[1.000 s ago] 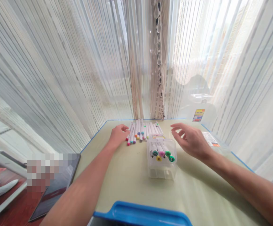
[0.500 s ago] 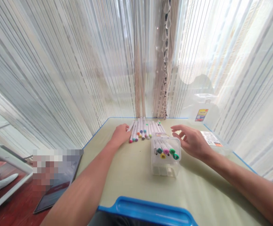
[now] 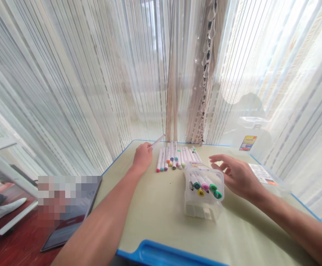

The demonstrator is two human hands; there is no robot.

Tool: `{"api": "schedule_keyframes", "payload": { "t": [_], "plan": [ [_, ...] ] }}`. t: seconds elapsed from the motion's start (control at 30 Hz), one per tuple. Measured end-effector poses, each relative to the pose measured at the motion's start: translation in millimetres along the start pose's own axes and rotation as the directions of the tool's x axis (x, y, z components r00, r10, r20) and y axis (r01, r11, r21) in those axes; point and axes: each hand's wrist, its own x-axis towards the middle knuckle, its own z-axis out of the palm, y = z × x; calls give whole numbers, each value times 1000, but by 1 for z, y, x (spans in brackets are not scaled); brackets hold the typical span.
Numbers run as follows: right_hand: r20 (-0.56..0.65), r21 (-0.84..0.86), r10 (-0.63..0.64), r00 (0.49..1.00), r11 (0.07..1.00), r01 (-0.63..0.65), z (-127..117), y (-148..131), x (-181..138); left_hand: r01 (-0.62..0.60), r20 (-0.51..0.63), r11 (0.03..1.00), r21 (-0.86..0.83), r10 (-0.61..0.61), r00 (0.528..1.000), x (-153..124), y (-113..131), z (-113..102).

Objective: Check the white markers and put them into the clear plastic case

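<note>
My left hand (image 3: 143, 159) is closed on a white marker (image 3: 157, 140), which points up and to the right above the table. Just right of it, several white markers with coloured ends (image 3: 169, 152) lie side by side at the table's far side. A clear plastic box (image 3: 203, 211) stands in front of them with several markers inside, their green, pink and yellow cap ends (image 3: 202, 186) facing me. My right hand (image 3: 235, 175) hovers right of the box, fingers apart and slightly curled, with nothing in it.
A clear plastic case with a yellow label (image 3: 247, 143) stands behind my right hand, its flat part beside my wrist. The pale green table (image 3: 155, 207) has a blue rim tray (image 3: 166, 253) at the front. String curtains hang behind; a dark flat screen (image 3: 77, 214) is at left.
My left hand has lifted the white marker from the left end of the row and moved slightly away from the others. My right hand stays open beside the box. The view has shifted slightly.
</note>
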Motion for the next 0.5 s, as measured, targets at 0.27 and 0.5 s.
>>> {"api": "schedule_keyframes", "payload": {
  "t": [0.27,0.5],
  "plan": [
    [-34,312,228,973,927,-207,-10,-8,3,-493,-258,778,-390,421,869,-33,59,-13],
    [-106,689,165,981,723,-47,-26,-32,7,-526,-157,559,-641,576,802,-50,77,-9]
  ]
}}
